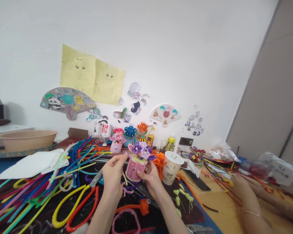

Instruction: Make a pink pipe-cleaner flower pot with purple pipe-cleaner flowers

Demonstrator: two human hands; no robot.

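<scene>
I hold a small pink pipe-cleaner pot topped with purple and pink flowers above the table. My right hand wraps round its right side. My left hand is at its left, with thumb and fingers pinched at the pot's upper edge near the flowers. Under the pot lie thin metal wires and a purple pipe cleaner.
Many coloured pipe cleaners cover the left of the table, with scissors beside them. A paper cup stands right of my hands. Finished flower pots line the wall. Another person's arms rest at the right.
</scene>
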